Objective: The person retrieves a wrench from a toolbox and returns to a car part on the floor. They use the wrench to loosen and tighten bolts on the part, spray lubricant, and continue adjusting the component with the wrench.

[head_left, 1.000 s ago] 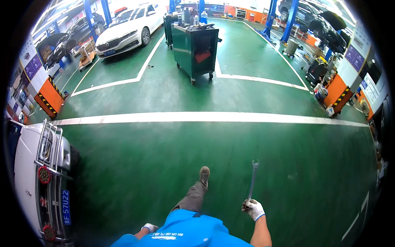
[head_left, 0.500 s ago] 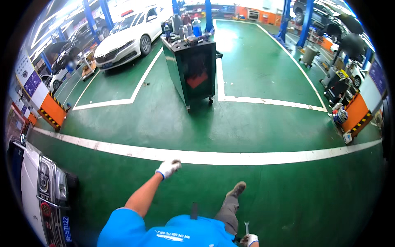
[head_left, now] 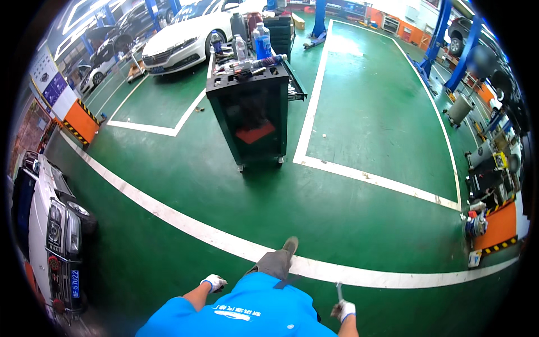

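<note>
My right hand (head_left: pixel 346 310), in a white work glove with dark fingers, grips a metal wrench (head_left: pixel 339 291) at the lower right. The wrench's head points up and forward from the fist; the rest of it is hidden in my fingers. Lower left of the middle, my left hand (head_left: pixel 214 282) wears a matching glove, its fingers loosely curled in with nothing visible in them. Neither hand touches anything else. Ahead stands a dark tool cart (head_left: pixel 250 112) on castors, with several bottles, among them a blue-filled bottle (head_left: pixel 262 44), and small tools on top.
A drawer (head_left: pixel 296 84) juts from the cart's right side. Two white cars, a nearer one (head_left: pixel 50 241) and a farther one (head_left: pixel 188 39), stand at the left. Blue lift posts (head_left: pixel 435 39) rise at the back. Equipment (head_left: pixel 491 177) and an orange barrier (head_left: pixel 497 230) line the right.
I have walked forward and the view has turned, so the cart looks nearer. My left hand has swung down and back toward my body. The wrench stays in my right hand.
</note>
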### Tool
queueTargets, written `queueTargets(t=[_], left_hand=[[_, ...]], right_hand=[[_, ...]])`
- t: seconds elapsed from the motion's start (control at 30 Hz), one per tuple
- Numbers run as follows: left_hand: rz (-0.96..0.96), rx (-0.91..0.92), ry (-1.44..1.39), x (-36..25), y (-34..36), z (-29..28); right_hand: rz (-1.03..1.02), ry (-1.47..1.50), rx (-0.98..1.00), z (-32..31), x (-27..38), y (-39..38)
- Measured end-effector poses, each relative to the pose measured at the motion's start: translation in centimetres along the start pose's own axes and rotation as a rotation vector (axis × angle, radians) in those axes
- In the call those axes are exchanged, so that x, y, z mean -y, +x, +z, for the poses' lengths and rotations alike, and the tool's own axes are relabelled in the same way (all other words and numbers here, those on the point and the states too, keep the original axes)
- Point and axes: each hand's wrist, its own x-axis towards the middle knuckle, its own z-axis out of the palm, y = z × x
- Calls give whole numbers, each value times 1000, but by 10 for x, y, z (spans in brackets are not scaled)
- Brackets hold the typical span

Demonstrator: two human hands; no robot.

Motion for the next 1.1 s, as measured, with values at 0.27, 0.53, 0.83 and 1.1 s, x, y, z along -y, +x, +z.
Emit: queueTargets(t=[0.27,0.53,0.83,1.1], left_hand=[[325,-76,558,-305,158,1],[782,-250,113,-796,62,-91],[567,-685,51,-1034,151,-80],[411,-1047,77,-1191,189,-150]], right_hand=[[-356,147,276,128,402,-4],[-587,-142,330,250,715,-45],[-735,-497,744,405,1033,5],[-766,-856,978,548,1264,-28]])
